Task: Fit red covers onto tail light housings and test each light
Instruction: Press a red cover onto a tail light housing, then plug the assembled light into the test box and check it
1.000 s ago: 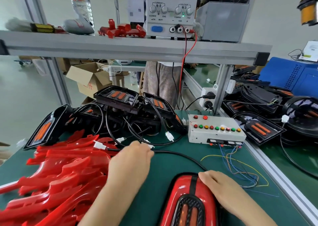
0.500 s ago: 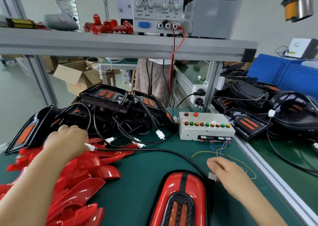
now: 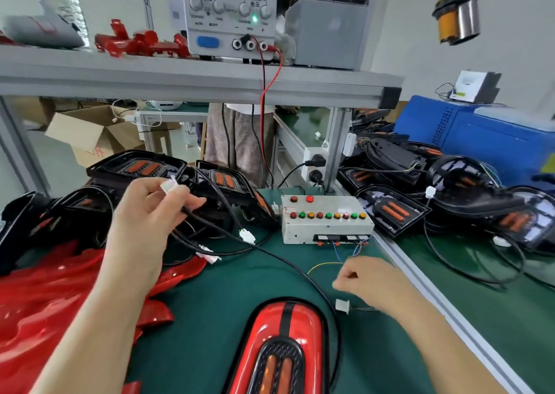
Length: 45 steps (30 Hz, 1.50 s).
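A tail light (image 3: 285, 348) with its red cover fitted lies on the green mat at the near centre. Its black cable (image 3: 288, 263) runs up and left to my left hand (image 3: 150, 222), which is raised over the mat and pinches the cable just below its white plug (image 3: 168, 185). My right hand (image 3: 372, 285) rests on the mat right of the light, fingers curled round thin test wires that end in a white connector (image 3: 342, 306). The wires lead back to the grey test box (image 3: 324, 228) with its row of coloured buttons.
Loose red covers (image 3: 45, 303) are heaped at the left. Bare black housings (image 3: 144, 171) with cables pile up behind them, and more housings (image 3: 393, 213) fill the bench to the right. A power supply (image 3: 228, 12) stands on the shelf above, its red lead hanging down.
My left hand has lifted off the red covers and now holds the cable's white plug up in the air. My right hand has slid forward onto the test wires beside the light.
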### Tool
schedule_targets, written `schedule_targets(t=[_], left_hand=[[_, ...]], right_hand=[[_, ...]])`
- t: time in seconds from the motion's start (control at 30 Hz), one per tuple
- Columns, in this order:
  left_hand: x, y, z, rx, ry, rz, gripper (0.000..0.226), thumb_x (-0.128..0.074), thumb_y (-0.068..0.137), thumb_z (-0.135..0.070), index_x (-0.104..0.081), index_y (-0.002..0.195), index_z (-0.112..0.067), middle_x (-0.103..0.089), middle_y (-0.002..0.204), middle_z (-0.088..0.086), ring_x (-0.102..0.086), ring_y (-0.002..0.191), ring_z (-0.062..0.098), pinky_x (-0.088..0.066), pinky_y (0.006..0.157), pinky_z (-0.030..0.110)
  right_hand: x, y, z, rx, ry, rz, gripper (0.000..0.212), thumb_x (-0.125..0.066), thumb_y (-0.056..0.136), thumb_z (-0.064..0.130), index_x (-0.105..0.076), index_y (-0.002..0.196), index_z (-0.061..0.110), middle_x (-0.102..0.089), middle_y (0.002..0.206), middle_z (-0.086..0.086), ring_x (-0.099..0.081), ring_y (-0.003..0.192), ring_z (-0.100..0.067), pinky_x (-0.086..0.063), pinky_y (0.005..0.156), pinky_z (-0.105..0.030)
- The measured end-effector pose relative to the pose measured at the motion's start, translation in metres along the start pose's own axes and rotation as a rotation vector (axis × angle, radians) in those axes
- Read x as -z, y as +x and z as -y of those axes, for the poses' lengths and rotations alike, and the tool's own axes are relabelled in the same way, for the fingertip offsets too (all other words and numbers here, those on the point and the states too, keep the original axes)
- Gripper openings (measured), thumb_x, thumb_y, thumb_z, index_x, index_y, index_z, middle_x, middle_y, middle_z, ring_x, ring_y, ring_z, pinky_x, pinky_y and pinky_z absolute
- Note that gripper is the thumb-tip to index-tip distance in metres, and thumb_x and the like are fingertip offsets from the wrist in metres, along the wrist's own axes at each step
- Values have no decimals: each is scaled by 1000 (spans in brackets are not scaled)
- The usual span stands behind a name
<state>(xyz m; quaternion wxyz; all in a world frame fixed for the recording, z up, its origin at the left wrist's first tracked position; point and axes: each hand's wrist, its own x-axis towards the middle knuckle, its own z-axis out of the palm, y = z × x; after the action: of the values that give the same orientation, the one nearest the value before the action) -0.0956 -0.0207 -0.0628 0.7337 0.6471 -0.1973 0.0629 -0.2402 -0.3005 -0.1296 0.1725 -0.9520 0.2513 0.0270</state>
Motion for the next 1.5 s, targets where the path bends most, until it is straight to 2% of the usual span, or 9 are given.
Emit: schedule_targets(t=[0.13,0.27,0.37,0.5,0.63,0.77,0.97,1.27,1.5], left_hand=[[-29,-11,8,-125,150,90,23,-60,91,-25,-66,92,-47,-70,75,-8,-69,87,13,-51,87,29],[-52,-19,21,-168,433,451,41,-51,96,-24,-49,134,-40,-55,88,-24,-53,92,-12,-37,79,0],[-61,-27,33,-152,565,664,44,-50,98,-22,-45,140,-35,-54,91,-20,-51,90,-12,-35,77,0],[-68,-37,48,-35,581,717,36,-65,89,-26,-62,124,-33,-60,75,-29,-53,76,-21,-36,68,-1],[-69,-48,65,-10,598,788,35,-64,89,-30,-62,121,-44,-59,82,-31,-54,85,-15,-36,75,2],[-66,-57,75,-3,618,886,35,-59,91,-29,-60,122,-44,-54,83,-22,-50,90,-11,-33,79,4],[-59,-61,73,12,583,884,23,-60,89,-29,-61,98,-50,-63,97,-24,-48,99,-8,-35,83,8],[-53,-63,70,1,523,824,36,-67,83,-25,-62,87,-61,-59,97,-32,-47,103,-8,-34,84,6],[-53,-68,72,-36,548,760,28,-69,82,-22,-66,93,-48,-61,98,-21,-46,104,-7,-33,88,6]], right_hand=[[-15,-20,-16,5,-206,134,23,-64,80,56,-47,79,40,-49,93,16,-50,98,-10,-38,75,-29],[-24,-29,-25,30,-113,-60,20,-59,88,49,-47,74,43,-53,84,16,-53,97,-9,-39,76,-28],[-26,-37,-28,26,154,-213,24,-64,89,41,-49,71,46,-63,77,16,-56,78,-2,-45,73,-24],[-31,-45,-20,132,458,-385,26,-69,88,21,-63,81,46,-66,84,22,-60,81,-3,-46,76,-22],[-40,-46,0,304,405,-498,14,-74,84,14,-76,88,28,-62,74,24,-55,84,-2,-39,73,-13],[-50,-44,10,488,150,-697,7,-71,74,22,-76,79,22,-63,70,17,-50,74,-4,-41,69,-24],[-54,-43,12,555,-42,-792,24,-54,85,36,-75,82,25,-63,74,15,-59,77,-13,-34,83,-24],[-53,-48,18,630,-124,-919,15,-60,87,25,-72,83,19,-62,78,8,-50,87,-16,-36,89,-28],[-48,-51,22,582,-142,-805,12,-63,83,26,-71,78,20,-60,74,8,-56,78,-18,-39,82,-28]])
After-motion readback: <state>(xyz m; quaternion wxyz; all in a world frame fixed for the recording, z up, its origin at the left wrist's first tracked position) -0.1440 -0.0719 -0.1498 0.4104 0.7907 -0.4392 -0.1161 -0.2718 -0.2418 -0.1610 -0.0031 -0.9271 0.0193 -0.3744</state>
